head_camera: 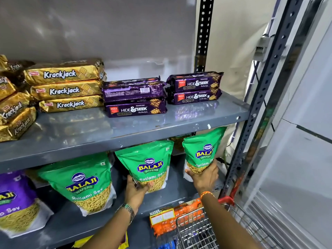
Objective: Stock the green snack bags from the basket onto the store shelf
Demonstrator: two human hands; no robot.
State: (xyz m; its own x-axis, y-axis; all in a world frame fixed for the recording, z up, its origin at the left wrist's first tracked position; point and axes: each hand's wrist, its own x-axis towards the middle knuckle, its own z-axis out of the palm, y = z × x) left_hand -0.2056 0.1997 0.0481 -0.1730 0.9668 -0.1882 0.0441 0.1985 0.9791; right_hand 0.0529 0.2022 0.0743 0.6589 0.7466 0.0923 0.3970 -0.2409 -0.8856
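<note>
Three green Balaji snack bags stand upright on the grey lower shelf (161,198). The left green bag (80,184) stands free. My left hand (136,191) grips the bottom of the middle green bag (149,162). My right hand (204,177) holds the lower part of the right green bag (203,148), near the shelf's right end. Another bag shows partly behind them, under the upper shelf. The wire basket (195,229) with a red handle sits at the bottom right, below my right arm.
A purple Balaji bag (14,198) stands at the far left of the lower shelf. The upper shelf (125,132) carries gold Krackjack packs (64,88) and purple Hide & Seek packs (136,97). Orange packs (172,216) lie below. A slotted upright post (251,123) bounds the right.
</note>
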